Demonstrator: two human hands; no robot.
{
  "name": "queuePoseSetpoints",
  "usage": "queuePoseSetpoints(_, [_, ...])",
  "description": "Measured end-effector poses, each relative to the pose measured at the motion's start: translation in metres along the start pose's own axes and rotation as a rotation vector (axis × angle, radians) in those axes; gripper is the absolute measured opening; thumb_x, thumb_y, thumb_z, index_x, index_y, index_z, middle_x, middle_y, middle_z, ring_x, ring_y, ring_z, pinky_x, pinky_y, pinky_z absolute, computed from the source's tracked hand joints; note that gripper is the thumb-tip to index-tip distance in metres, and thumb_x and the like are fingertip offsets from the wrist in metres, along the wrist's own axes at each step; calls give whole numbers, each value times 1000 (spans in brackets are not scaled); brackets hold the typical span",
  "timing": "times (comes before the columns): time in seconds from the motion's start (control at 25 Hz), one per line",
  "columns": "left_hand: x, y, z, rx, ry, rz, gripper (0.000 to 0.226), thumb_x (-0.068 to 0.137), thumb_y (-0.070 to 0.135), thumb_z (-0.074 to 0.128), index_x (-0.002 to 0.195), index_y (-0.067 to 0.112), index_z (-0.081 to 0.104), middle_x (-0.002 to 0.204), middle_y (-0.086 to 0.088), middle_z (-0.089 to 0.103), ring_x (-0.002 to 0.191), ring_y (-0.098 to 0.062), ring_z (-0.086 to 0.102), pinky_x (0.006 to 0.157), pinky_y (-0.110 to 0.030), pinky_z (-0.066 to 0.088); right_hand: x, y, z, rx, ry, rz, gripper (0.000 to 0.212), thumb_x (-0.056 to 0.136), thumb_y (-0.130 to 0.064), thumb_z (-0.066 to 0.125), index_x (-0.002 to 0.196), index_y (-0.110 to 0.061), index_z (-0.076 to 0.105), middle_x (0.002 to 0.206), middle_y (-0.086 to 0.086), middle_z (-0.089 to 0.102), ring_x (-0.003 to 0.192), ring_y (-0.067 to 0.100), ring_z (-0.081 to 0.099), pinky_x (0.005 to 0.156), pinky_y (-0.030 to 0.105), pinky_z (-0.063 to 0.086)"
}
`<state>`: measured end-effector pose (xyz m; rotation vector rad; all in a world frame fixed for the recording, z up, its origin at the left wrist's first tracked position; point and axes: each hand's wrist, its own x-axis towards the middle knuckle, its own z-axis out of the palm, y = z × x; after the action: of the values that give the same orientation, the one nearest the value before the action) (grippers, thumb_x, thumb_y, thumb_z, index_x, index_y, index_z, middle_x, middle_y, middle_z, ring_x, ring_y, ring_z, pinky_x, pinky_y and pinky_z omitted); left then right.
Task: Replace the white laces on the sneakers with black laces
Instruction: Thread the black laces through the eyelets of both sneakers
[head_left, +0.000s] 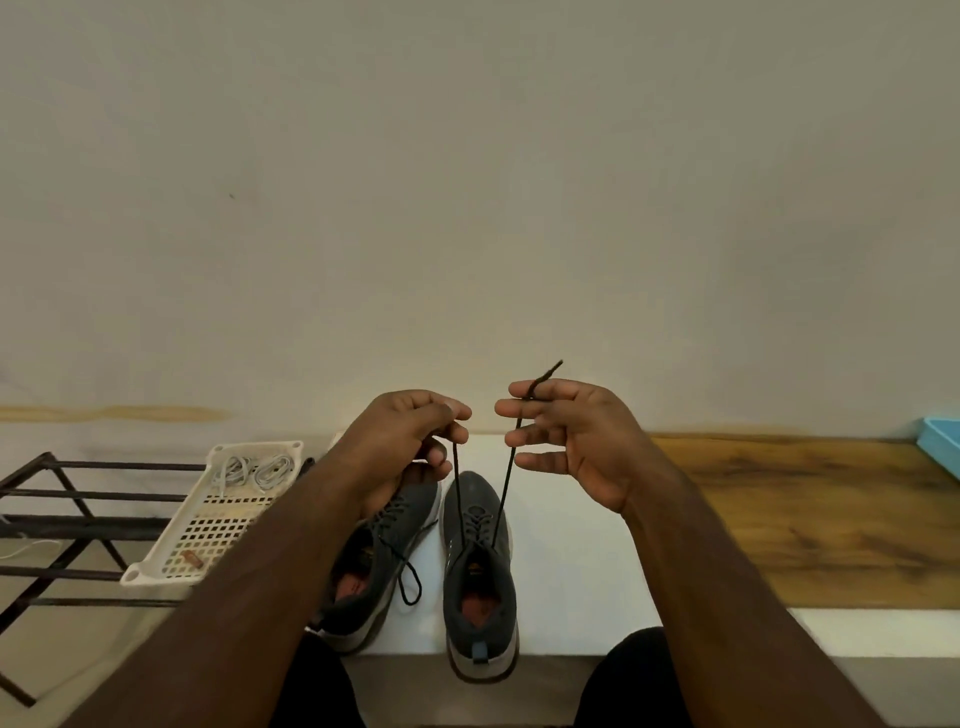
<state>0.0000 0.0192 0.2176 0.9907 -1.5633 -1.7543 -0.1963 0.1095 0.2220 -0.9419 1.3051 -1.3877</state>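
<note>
Fingers of my left hand (410, 441) curl in and pinch one end of the thin black shoelace (457, 488), while my right hand (566, 441) pinches the other end between thumb and forefinger, its remaining fingers spread loosely, the frayed tip poking up past the knuckle. From the head camera I see both strands running taut and nearly upright, down into the top eyelets of the right-side dark grey mesh sneaker (480, 577), which stands on the white tabletop (571, 561) with its heel overhanging the near edge. Just beside it, on the left, sits the second dark grey sneaker (379, 561), already threaded in black, a loose loop of lace trailing onto the white surface between the two shoes. Left of that, a cream perforated plastic tray (208, 525) rests tilted on a dark metal rack (78, 525), holding the coiled white laces (254, 470) at its far end. Wood-grain board (810, 519) lies to the right, with a light blue tray corner (943, 441) at the frame's edge.
</note>
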Motion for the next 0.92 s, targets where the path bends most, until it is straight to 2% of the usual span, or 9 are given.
queuePoseSetpoints(0.08, [-6,11,-2,-31,-42,9,27,103,18,48,107,4,70,92,-11,73,58,-16,57,66,-35,56,-4,-4,6,-87,60,-67,18,99,-12,59,113,-9,70,101,8,77,81,26,72,68,34,58])
queuePoseSetpoints(0.24, [-13,20,-6,-69,-100,21,32,101,6,38,111,4,68,105,-15,74,82,-25,70,75,-41,59,-2,-5,14,-204,227,-228,19,95,-29,67,97,-12,77,71,1,68,61,15,59,58,28,49])
queuePoseSetpoints(0.32, [-15,19,-5,-26,-108,78,24,102,9,47,112,7,69,104,-13,74,87,-25,71,78,-39,60,1,-2,19,-295,305,-296,18,94,-32,69,95,-17,78,76,-10,66,63,7,57,58,22,47])
queuePoseSetpoints(0.44, [-16,20,-3,53,-38,171,20,101,21,56,108,16,73,86,-6,70,77,-18,67,73,-31,58,5,2,27,-309,369,-347,13,94,-27,69,105,-25,76,101,-11,72,88,6,66,66,21,53])
queuePoseSetpoints(0.48, [-14,22,-2,87,4,199,20,101,25,56,105,20,75,77,-3,65,71,-16,63,70,-29,56,7,3,30,-283,380,-366,16,93,-22,71,107,-26,76,98,-13,73,90,4,67,71,23,56])
queuePoseSetpoints(0.56, [-8,24,1,152,80,247,21,100,29,57,99,26,78,70,3,61,67,-11,57,66,-26,53,10,3,35,-251,418,-404,22,88,-18,76,106,-29,72,83,-13,73,81,1,68,79,29,58])
queuePoseSetpoints(0.72, [6,31,10,163,176,302,16,96,29,63,98,32,78,85,12,71,72,-8,59,66,-27,49,20,4,43,-234,452,-427,18,82,-20,82,91,-29,69,81,-7,74,80,5,71,81,32,59])
queuePoseSetpoints(0.84, [13,37,16,138,215,319,14,93,29,66,100,30,78,98,13,73,76,-9,60,66,-27,47,27,3,47,-227,455,-428,10,84,-23,80,88,-29,72,83,-9,75,84,5,71,85,33,59])
queuePoseSetpoints(0.92, [17,40,19,128,227,312,14,93,29,67,101,28,78,99,12,73,79,-11,61,67,-27,47,32,1,49,-225,464,-420,5,87,-24,77,87,-29,74,82,-10,75,85,6,71,86,38,60])
